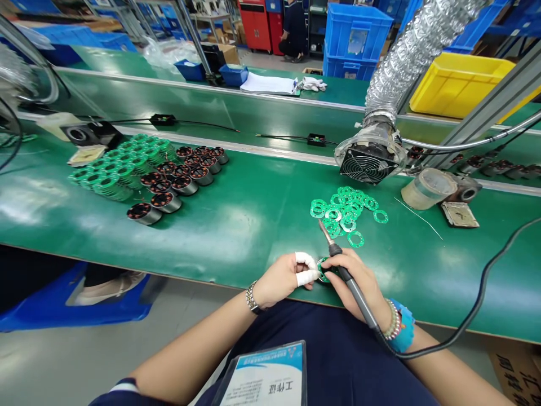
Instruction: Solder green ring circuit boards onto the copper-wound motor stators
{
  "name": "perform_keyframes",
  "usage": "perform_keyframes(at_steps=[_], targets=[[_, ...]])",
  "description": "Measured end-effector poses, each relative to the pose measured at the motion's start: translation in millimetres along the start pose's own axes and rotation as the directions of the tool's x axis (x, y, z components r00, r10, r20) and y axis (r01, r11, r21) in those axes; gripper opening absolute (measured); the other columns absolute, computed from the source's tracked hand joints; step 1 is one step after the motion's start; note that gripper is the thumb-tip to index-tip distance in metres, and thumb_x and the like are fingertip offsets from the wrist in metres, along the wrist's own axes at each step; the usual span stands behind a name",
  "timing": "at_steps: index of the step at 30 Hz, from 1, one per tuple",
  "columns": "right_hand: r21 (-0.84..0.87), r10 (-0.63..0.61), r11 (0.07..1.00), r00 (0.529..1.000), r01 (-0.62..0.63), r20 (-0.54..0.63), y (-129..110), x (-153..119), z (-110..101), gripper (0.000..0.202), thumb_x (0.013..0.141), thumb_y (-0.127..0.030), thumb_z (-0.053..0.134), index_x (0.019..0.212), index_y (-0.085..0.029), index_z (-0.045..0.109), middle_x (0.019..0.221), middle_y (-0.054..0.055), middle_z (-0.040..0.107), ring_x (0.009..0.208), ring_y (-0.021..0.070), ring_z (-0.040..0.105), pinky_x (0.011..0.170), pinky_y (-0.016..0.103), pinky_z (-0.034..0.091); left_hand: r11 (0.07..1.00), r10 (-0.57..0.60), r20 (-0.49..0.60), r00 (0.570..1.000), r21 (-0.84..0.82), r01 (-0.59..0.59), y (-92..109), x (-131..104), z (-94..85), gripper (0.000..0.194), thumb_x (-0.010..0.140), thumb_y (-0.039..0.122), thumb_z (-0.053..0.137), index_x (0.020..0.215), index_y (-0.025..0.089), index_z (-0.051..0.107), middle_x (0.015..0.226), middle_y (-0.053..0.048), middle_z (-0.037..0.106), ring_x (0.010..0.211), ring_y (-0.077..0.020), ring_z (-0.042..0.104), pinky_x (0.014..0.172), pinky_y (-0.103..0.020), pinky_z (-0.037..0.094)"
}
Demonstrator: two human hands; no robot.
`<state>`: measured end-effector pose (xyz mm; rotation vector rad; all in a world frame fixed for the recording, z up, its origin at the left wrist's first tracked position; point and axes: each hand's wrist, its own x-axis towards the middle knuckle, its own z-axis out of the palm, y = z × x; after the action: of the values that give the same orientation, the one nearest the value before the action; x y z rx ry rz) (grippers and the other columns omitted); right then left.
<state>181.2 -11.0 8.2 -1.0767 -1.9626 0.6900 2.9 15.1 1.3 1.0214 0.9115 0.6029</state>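
Observation:
My left hand [293, 274], with white wraps on its thumb and index finger, pinches the left edge of a green ring-shaped board [323, 269] near the table's front edge. My right hand [359, 282] holds that board's right side with its fingertips. A soldering iron [355, 290] also lies in my right hand, its tip pointing up and away over the table. Whether a metal core sits under the board is hidden by my fingers. Just beyond my hands lies a loose pile of green ring boards [349, 210].
Copper-wound motor cores [184, 185] stand in rows at left, beside stacked green boards [109, 187]. A fan on a foil duct [367, 164] hangs behind the pile. At right are a clear jar [428, 188], a sponge [460, 215] and the iron's black cable [482, 287].

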Motion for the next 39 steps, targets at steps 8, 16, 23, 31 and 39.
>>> perform_keyframes(at_steps=[8, 16, 23, 31, 39], targets=[[0.027, 0.004, 1.0, 1.0, -0.005, 0.009, -2.6, 8.2, 11.9, 0.02, 0.084, -0.011, 0.047, 0.101, -0.021, 0.05, 0.084, 0.004, 0.053, 0.08, 0.018, 0.051, 0.073, 0.031, 0.046, 1.0, -0.001, -0.012, 1.0, -0.018, 0.001, -0.5, -3.0, -0.5, 0.031, 0.064, 0.038, 0.073, 0.07, 0.012, 0.056, 0.063, 0.001, 0.057, 0.058, -0.01, 0.055, 0.062, -0.025, 0.046], [-0.014, 0.053, 0.998, 0.993, -0.055, -0.11, -10.5, 2.7, -4.5, 0.017, 0.082, -0.012, 0.052, 0.097, -0.021, 0.054, 0.082, 0.004, 0.056, 0.083, 0.0192, 0.053, 0.076, 0.034, 0.045, 0.998, -0.029, -0.008, 1.0, -0.05, 0.028, -3.1, -3.5, -0.8, 0.027, 0.067, 0.035, 0.07, 0.07, 0.012, 0.055, 0.066, -0.001, 0.059, 0.063, -0.0122, 0.059, 0.067, -0.027, 0.048], [0.08, -0.024, 0.996, 0.996, 0.031, -0.088, -15.5, -16.5, -33.8, 0.029, 0.082, -0.012, 0.055, 0.11, -0.021, 0.058, 0.073, 0.003, 0.06, 0.067, 0.0165, 0.055, 0.062, 0.03, 0.046, 0.999, -0.045, 0.004, 0.999, -0.023, 0.045, -1.8, -3.7, -3.9, 0.023, 0.068, 0.03, 0.07, 0.069, 0.013, 0.055, 0.064, 0.0, 0.061, 0.064, -0.0123, 0.06, 0.068, -0.027, 0.047], [0.139, -0.004, 0.99, 1.0, 0.007, -0.026, -22.8, -20.5, -42.9, 0.023, 0.079, -0.007, 0.053, 0.096, -0.017, 0.065, 0.069, 0.005, 0.061, 0.062, 0.0162, 0.053, 0.054, 0.03, 0.045, 0.999, -0.054, -0.004, 0.999, 0.001, 0.054, -1.2, -3.1, -4.6, 0.019, 0.067, 0.027, 0.069, 0.068, 0.013, 0.056, 0.064, 0.0, 0.061, 0.065, -0.0127, 0.06, 0.069, -0.026, 0.046], [0.14, 0.002, 0.99, 1.0, -0.001, -0.001, -23.2, -19.1, -40.8, 0.021, 0.081, -0.01, 0.052, 0.096, -0.017, 0.065, 0.066, 0.005, 0.06, 0.06, 0.0165, 0.053, 0.053, 0.03, 0.044, 0.998, -0.052, -0.02, 0.998, 0.029, 0.052, -0.8, -3.4, -3.3, 0.017, 0.068, 0.026, 0.067, 0.068, 0.014, 0.056, 0.064, -0.001, 0.062, 0.064, -0.0129, 0.06, 0.067, -0.025, 0.046]])
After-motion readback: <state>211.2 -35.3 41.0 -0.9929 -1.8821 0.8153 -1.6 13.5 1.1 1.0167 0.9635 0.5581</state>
